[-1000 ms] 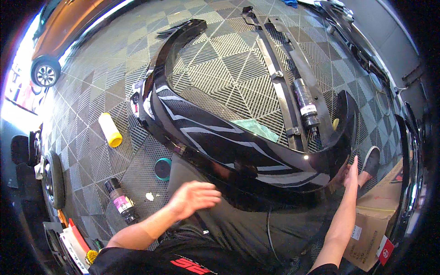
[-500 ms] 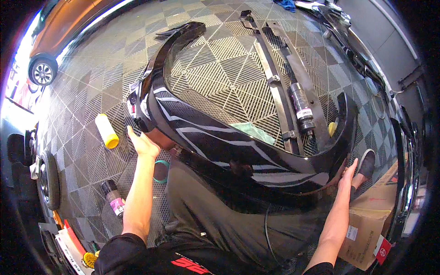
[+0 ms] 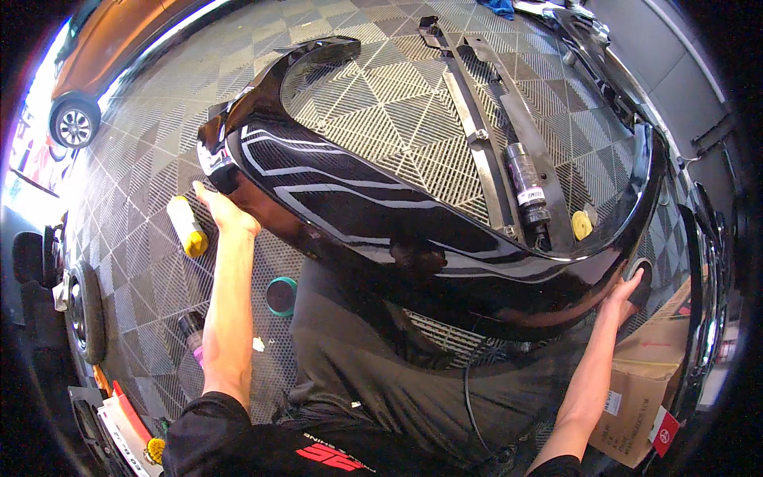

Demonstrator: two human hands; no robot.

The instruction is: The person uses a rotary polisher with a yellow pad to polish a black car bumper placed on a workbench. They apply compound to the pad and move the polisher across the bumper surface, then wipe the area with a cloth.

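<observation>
A large, glossy black car bumper curves across the middle in front of me, raised over my lap. My left hand grips its lower edge near the left corner, thumb side up by the bend. At the opposite end my right hand holds the lower edge, with some fingers hidden behind the panel. Bright light streaks reflect along the face. A white bottle with a yellow cap lies just left of my left hand.
Beyond the bumper, a dark bottle rests on long black strips, near a round yellow pad. A teal-rimmed disc and a purple-labelled bottle are at left. A cardboard box stands right; an orange car is far left.
Both hands have spread outward with the bumper, which has shifted and tilted and looks larger. The green cloth seen behind it is now hidden, and the yellow pad shows more fully.
</observation>
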